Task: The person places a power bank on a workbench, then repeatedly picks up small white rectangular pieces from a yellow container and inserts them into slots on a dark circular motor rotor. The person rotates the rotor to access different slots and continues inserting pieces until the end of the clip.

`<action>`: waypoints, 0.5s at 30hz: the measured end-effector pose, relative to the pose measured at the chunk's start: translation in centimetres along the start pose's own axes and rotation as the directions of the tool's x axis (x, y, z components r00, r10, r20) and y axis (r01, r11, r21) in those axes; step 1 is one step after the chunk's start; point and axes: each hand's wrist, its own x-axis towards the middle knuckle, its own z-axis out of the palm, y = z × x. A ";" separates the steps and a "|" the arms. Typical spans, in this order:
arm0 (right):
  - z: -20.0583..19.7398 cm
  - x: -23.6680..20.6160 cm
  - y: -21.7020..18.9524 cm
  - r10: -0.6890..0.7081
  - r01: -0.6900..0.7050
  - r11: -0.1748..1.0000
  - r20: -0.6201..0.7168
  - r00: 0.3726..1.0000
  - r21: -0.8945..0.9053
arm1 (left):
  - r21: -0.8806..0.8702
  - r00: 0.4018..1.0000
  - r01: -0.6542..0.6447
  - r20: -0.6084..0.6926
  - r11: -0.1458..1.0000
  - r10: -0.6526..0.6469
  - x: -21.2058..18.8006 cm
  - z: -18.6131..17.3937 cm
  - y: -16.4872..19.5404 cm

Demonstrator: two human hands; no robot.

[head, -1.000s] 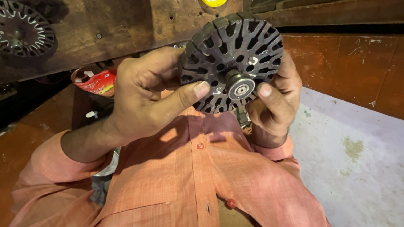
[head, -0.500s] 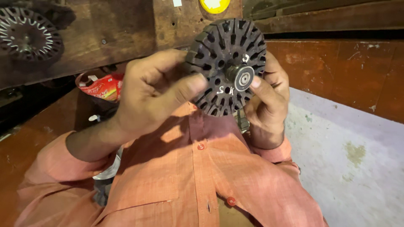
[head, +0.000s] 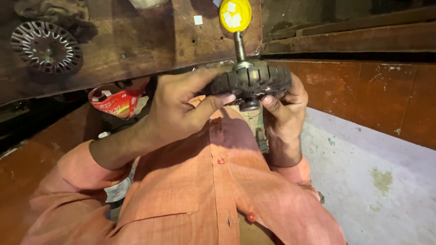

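Dark slotted motor core, edge-on at chest height, shaft running to 12 o'clock toward a yellow cap; its faces and most of the hub underneath are hidden by the tilt. Left hand clamps the 9 o'clock rim, thumb pressed under the edge; right hand grips the 3 o'clock rim, fingers curled narrow, tips hidden behind the core. Outward: orange shirt at 6 o'clock, crumpled red packet, contents unreadable, at 9, second slotted core on the wooden board at 10.
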 end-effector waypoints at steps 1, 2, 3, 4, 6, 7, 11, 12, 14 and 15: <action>-0.4 -0.2 0.3 -0.034 0.034 0.999 -0.002 0.999 -0.023 | 0.015 0.998 -0.070 0.000 0.997 0.070 0.1 0.0 -0.2; -0.8 -0.3 0.6 -0.085 0.084 0.995 -0.017 0.996 -0.059 | 0.033 0.990 -0.139 0.003 0.990 0.139 0.2 -0.1 -0.3; -1.2 -0.5 0.8 -0.137 0.134 0.986 -0.030 0.990 -0.097 | 0.048 0.978 -0.209 0.007 0.977 0.209 0.3 -0.2 -0.3; -1.5 -0.7 0.9 -0.151 0.147 0.983 -0.030 0.988 -0.109 | 0.048 0.981 -0.194 0.018 0.980 0.193 0.4 -0.2 -0.2; -1.9 -1.0 1.2 -0.179 0.174 0.976 -0.031 0.983 -0.128 | 0.049 0.986 -0.162 0.040 0.986 0.160 0.6 -0.5 0.2; -2.0 -1.1 1.3 -0.205 0.202 0.970 -0.012 0.979 -0.134 | 0.046 0.982 -0.188 0.027 0.981 0.187 0.8 -0.7 0.5; -1.9 -1.1 1.8 -0.251 0.259 0.956 0.071 0.965 -0.136 | 0.030 0.960 -0.278 0.026 0.960 0.278 1.5 -0.8 1.2; -1.9 -1.1 1.9 -0.245 0.256 0.957 0.094 0.965 -0.133 | 0.023 0.955 -0.295 0.036 0.955 0.294 1.6 -0.8 1.3; -1.8 -0.9 2.0 -0.271 0.298 0.937 0.157 0.950 -0.182 | 0.004 0.957 -0.285 0.050 0.959 0.284 1.6 -0.4 1.2; -1.8 -0.8 2.1 -0.283 0.319 0.925 0.189 0.940 -0.204 | 0.001 0.961 -0.274 0.042 0.962 0.273 1.4 -0.2 1.0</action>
